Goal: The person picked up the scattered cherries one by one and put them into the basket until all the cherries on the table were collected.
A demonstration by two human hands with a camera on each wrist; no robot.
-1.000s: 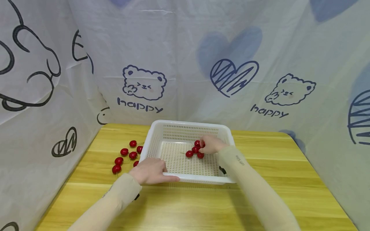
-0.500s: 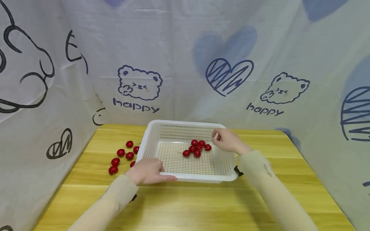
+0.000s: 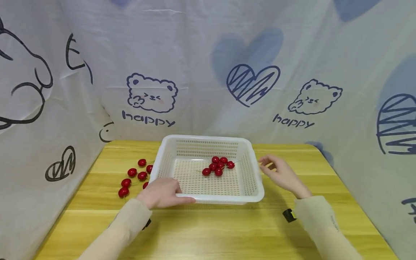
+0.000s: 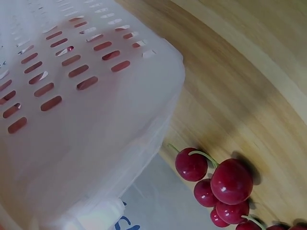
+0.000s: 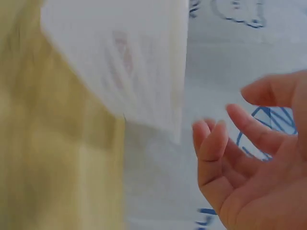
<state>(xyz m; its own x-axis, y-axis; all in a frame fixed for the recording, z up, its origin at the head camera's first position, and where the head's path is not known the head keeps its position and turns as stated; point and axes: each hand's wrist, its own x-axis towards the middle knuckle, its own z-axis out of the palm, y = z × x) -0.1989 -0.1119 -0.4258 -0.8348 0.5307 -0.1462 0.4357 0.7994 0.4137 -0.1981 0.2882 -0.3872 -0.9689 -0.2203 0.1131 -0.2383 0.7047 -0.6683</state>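
Observation:
A white slotted plastic basket (image 3: 224,199) stands on the wooden table, with several red cherries (image 3: 219,172) clustered on its floor. At its near left corner my left hand (image 3: 160,193) grips the rim, thumb along the front edge. In the left wrist view the basket's outer wall (image 4: 129,96) fills the upper left, and skin-coloured patches show through the slots. My right hand (image 3: 281,174) is just off the basket's right side, holding nothing, its fingers loosely bent. The right wrist view shows the same hand (image 5: 254,163) with thumb and fingers apart.
Several more cherries (image 3: 142,176) with stems lie on the table (image 3: 208,231) left of the basket; the basket's side partly hides some. A pale cloth (image 3: 195,108) with printed hearts and bears hangs behind and around the table.
My right hand has let go of cherries inside the basket, lifted out over the right rim and moved right. The left hand stays on the basket's corner. The view has shifted slightly.

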